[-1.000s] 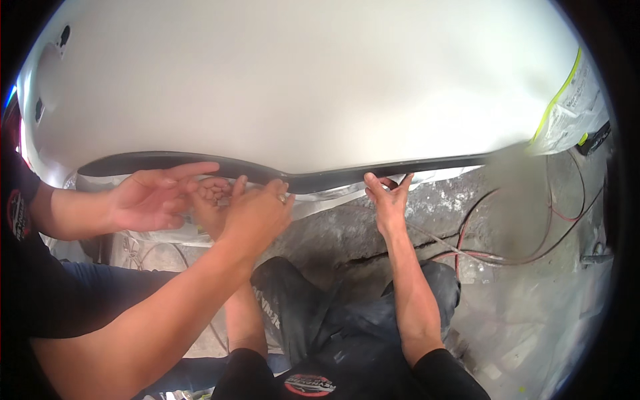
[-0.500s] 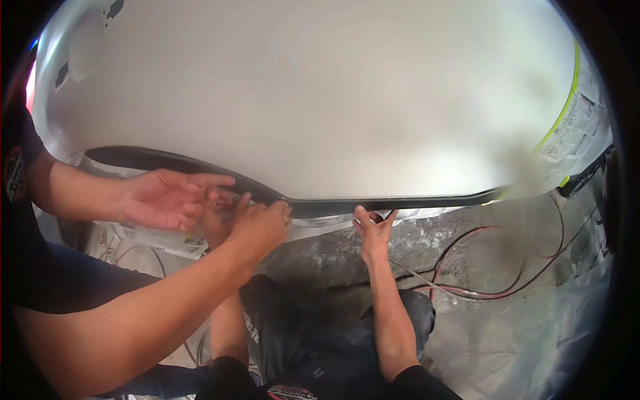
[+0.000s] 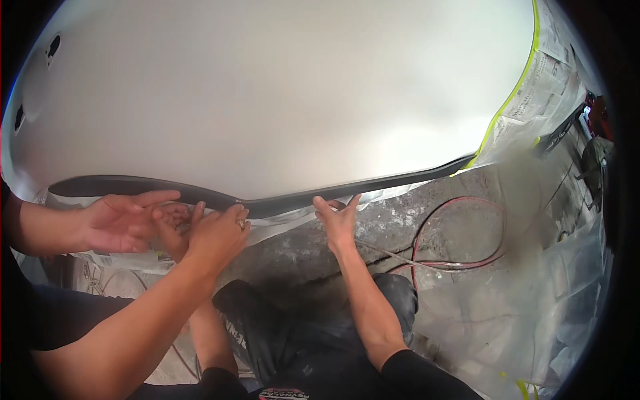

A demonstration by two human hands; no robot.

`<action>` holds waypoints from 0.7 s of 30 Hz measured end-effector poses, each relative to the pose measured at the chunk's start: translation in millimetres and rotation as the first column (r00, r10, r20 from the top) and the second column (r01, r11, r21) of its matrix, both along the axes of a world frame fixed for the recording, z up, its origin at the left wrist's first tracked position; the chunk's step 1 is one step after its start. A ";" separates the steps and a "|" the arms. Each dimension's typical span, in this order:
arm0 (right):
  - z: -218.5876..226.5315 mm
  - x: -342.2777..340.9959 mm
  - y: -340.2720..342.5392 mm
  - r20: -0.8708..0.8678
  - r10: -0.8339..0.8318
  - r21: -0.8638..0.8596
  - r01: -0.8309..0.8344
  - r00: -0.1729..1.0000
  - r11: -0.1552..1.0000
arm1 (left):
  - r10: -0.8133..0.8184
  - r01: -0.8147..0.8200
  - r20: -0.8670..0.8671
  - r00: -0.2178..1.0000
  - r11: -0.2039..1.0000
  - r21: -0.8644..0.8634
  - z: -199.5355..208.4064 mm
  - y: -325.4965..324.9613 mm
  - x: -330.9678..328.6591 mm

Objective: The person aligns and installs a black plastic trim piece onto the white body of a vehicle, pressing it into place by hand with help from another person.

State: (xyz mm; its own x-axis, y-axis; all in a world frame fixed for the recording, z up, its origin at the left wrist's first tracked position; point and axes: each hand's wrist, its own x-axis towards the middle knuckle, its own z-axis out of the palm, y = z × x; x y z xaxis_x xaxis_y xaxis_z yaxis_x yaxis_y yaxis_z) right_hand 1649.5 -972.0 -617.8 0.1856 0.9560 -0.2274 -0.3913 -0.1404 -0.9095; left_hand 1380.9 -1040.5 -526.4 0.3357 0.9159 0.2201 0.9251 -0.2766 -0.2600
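Head view: black strip (image 3: 283,205) along the lower edge of a white panel (image 3: 320,100).
We see the strip lying against the panel's edge along its visible length, its right end reaching the yellow-green tape (image 3: 536,30) that borders the masking paper (image 3: 533,93). The right hand (image 3: 339,217) is unclenched, thumb and forefinger spread, their tips at the strip's lower edge. The left hand (image 3: 173,235) is partly hidden behind a co-worker's right hand (image 3: 221,230); we cannot tell its grip. The co-worker's left hand (image 3: 119,223) is loosely spread just beside it, below the strip's broad left part. With 4 hands near it, we judge the strip largely in position; whether it is fixed, and so what is left, we cannot tell.
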 end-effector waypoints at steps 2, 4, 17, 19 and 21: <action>3.1 -9.5 -2.1 -0.010 0.003 -0.010 -0.003 1.000 1.000 | 0.002 0.001 -0.029 1.000 0.993 0.116 -3.1 -0.5 -1.0; 0.9 -12.5 -0.8 -0.045 0.007 -0.024 -0.008 0.999 1.000 | 0.066 -0.063 -0.065 0.996 0.997 0.047 5.7 -7.9 1.6; 6.3 -1.0 -1.7 -0.156 0.019 0.012 -0.017 0.988 1.000 | 0.252 -0.210 0.249 0.935 0.960 -0.185 33.5 -5.0 36.1; 7.1 -4.3 -1.5 -0.191 0.019 -0.005 -0.020 0.981 1.000 | 0.231 -0.204 0.260 0.937 0.971 -0.127 35.9 -8.1 33.0; 5.8 0.6 -1.2 -0.196 0.040 0.010 -0.039 0.980 0.999 | 0.180 -0.175 0.228 0.957 0.984 -0.042 41.7 -7.5 36.6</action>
